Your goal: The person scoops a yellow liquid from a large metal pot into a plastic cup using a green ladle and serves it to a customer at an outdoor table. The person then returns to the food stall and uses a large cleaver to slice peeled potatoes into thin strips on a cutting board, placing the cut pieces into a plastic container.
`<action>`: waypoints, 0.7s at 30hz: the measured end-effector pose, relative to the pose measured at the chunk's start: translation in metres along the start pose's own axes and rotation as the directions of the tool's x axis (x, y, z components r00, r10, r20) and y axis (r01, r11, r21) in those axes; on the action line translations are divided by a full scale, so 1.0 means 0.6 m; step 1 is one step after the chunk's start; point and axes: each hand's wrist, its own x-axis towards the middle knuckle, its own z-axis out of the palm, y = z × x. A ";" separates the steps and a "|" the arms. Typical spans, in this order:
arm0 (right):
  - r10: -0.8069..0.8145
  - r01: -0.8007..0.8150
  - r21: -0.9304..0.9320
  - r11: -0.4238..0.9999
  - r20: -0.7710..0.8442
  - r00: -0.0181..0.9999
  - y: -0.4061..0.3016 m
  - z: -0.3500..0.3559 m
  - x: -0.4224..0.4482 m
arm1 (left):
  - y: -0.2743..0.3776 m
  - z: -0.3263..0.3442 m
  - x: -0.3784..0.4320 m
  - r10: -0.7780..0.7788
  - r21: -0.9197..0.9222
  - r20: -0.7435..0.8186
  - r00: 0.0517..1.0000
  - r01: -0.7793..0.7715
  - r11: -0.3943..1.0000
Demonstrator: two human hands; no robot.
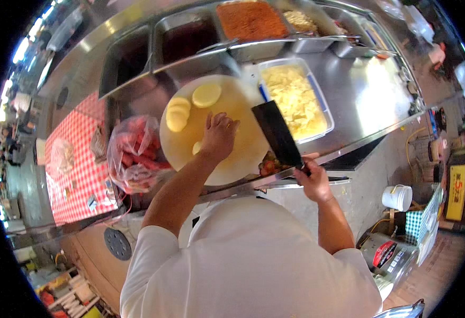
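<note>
My right hand [314, 179] grips the handle of a cleaver [277, 131] with a broad dark blade. Its blade lies across the gap between a round cutting board [243, 159] and a plastic tub of pale yellow slices [292, 97], partly covering the tub's near left side. Over the middle of the board is my left hand [220, 135], fingers bent and somewhat apart, with nothing visible in it. Peeled yellow pieces, perhaps potato, lie on the board: one rounded piece [206, 95], overlapping slices [178, 114], and a small piece [196, 148] partly hidden by my left wrist.
A clear bag of reddish food [137, 149] sits left of the board. Along the back are metal pans, one holding orange-red powder or paste [252, 20]. Dark food scraps [270, 163] lie by the counter's front edge [288, 175]. A red checked tablecloth [83, 159] is farther left.
</note>
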 end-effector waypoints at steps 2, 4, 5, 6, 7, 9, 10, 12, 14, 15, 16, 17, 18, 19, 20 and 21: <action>0.045 -0.044 0.032 0.999 -0.026 0.999 -0.007 -0.001 -0.017 | -0.001 0.000 0.038 0.001 0.093 0.234 0.972 -0.024 0.995; 0.056 -0.053 0.106 0.993 -0.032 0.998 0.015 -0.009 -0.044 | -0.009 -0.001 0.062 0.032 0.135 0.338 0.941 -0.082 0.987; 0.066 -0.059 0.151 0.987 -0.042 0.997 0.014 -0.014 -0.056 | -0.014 -0.001 0.070 0.069 0.128 0.326 0.943 -0.117 0.985; 0.057 -0.046 0.144 0.988 -0.072 0.996 0.020 -0.017 -0.067 | -0.022 0.001 0.076 0.108 0.124 0.317 0.942 -0.154 0.980; 0.047 -0.034 0.138 0.990 -0.096 0.994 0.026 -0.021 -0.079 | -0.032 0.003 0.078 0.112 0.034 0.313 0.943 -0.129 0.991; 0.029 -0.011 0.128 0.992 -0.141 0.990 0.034 -0.029 -0.098 | -0.054 0.017 0.081 0.133 -0.088 0.296 0.946 -0.112 0.990; 0.022 -0.002 0.125 0.992 -0.159 0.987 0.032 -0.034 -0.108 | -0.067 0.024 0.080 0.148 -0.120 0.282 0.948 -0.118 0.986; -0.017 0.039 0.098 0.994 -0.211 0.977 0.052 -0.042 -0.124 | -0.070 0.039 0.075 0.213 -0.042 0.259 0.942 -0.210 0.977; 0.074 -0.033 0.170 0.985 -0.238 0.968 0.053 -0.054 -0.144 | -0.048 0.030 0.070 0.257 0.114 0.265 0.929 -0.295 0.949; 0.115 -0.064 0.207 0.976 -0.243 0.963 0.054 -0.058 -0.150 | -0.036 0.022 0.070 0.268 0.212 0.273 0.924 -0.330 0.920; 0.128 -0.088 0.164 0.983 -0.250 0.960 0.066 -0.066 -0.157 | -0.027 0.020 0.073 0.322 0.184 0.215 0.922 -0.362 0.914; 0.128 -0.086 0.164 0.983 -0.267 0.955 0.071 -0.073 -0.163 | -0.017 0.019 0.079 0.373 0.156 0.155 0.915 -0.395 0.905; 0.128 -0.084 0.164 0.983 -0.281 0.951 0.073 -0.080 -0.171 | -0.006 0.018 0.086 0.419 0.130 0.094 0.903 -0.429 0.894; 0.129 -0.085 0.158 0.984 -0.296 0.947 0.078 -0.087 -0.176 | 0.023 0.010 0.107 0.385 0.057 0.079 0.920 -0.390 0.919; 0.121 -0.064 0.184 0.981 -0.322 0.939 0.088 -0.091 -0.183 | 0.056 0.006 0.140 0.349 -0.017 0.068 0.935 -0.348 0.937; 0.137 -0.072 0.197 0.978 -0.339 0.931 0.095 -0.097 -0.186 | 0.086 0.006 0.171 0.303 -0.087 0.060 0.951 -0.298 0.951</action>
